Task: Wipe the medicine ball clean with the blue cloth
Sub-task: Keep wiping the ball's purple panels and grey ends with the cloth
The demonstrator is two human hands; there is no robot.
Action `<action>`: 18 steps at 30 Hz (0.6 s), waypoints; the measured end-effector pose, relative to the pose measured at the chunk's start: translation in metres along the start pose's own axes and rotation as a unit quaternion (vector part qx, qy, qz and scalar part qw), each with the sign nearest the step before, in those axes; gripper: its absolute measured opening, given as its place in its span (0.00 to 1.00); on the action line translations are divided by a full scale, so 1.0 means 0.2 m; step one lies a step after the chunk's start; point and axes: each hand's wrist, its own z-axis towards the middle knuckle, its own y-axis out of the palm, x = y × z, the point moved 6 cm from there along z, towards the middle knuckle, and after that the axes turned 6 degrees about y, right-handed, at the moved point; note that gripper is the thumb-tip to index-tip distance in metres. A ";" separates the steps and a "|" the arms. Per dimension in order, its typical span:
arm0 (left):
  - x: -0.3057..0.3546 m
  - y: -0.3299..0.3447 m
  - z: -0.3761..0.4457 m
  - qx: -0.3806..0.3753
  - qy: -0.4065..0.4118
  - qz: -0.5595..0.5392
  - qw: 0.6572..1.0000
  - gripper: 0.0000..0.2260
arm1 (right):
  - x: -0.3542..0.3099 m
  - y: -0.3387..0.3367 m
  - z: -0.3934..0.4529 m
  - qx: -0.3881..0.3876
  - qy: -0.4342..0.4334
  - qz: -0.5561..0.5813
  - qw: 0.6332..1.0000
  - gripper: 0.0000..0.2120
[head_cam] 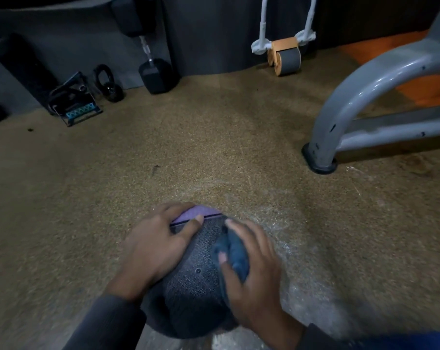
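The right hand point(251, 271) has its grip bunched on the blue cloth point(235, 251) against the medicine ball point(193, 271)'s right flank, while the left hand point(155, 243) rests flat, fingers straight, steadying the opposite upper side.

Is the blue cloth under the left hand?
No, the blue cloth is held by the right hand against the medicine ball; the left hand rests bare on it.

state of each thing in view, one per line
medicine ball: on the floor, steadied under both hands
blue cloth: bunched, pressed onto the ball's right side
left hand: spread flat on the ball's left side
right hand: gripping the cloth against the ball
dumbbell: stood on end, leaning against the wall
kettlebell: upright on the floor by the wall
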 end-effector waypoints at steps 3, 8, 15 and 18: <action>0.02 0.01 0.02 -0.019 0.010 0.007 1.000 0.18 | 0.19 0.02 -0.01 0.027 0.218 0.132 0.967 0.15; -0.03 -0.01 0.02 -0.067 0.081 -0.068 0.992 0.21 | 0.38 0.12 -0.10 -0.048 0.473 0.216 0.853 0.14; -0.11 -0.05 0.03 -0.100 0.145 -0.157 0.972 0.19 | 0.31 0.14 0.00 -0.097 0.366 0.127 0.917 0.21; -0.08 -0.04 0.04 -0.092 0.154 -0.132 0.975 0.17 | 0.44 0.19 -0.02 -0.126 0.473 0.125 0.863 0.16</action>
